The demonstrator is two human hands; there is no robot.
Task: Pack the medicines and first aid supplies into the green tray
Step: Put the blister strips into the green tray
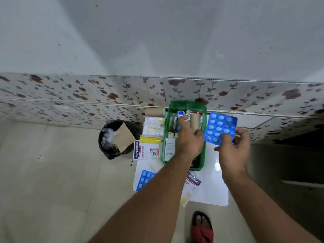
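Observation:
The green tray point(185, 103) stands on a small white table point(208, 190) and holds a white box, foil strips and small packs. My left hand point(190, 139) is over the tray, closed around a tan bandage roll point(195, 121). My right hand point(233, 151) holds a blue blister pack of tablets point(219, 128) just right of the tray. On the table lie another tan roll point(154, 111), a Hansaplast box point(146, 149), a yellow-green pack point(153, 127), a second blue blister pack point(144, 178) and a second Hansaplast box point(192, 181), partly hidden by my left forearm.
A black bin point(116, 139) with plastic and cardboard stands on the floor left of the table. A floral-tiled wall point(87, 95) runs right behind the table. My foot in a red sandal point(202, 228) is below the table's front edge. Dark furniture is at the right.

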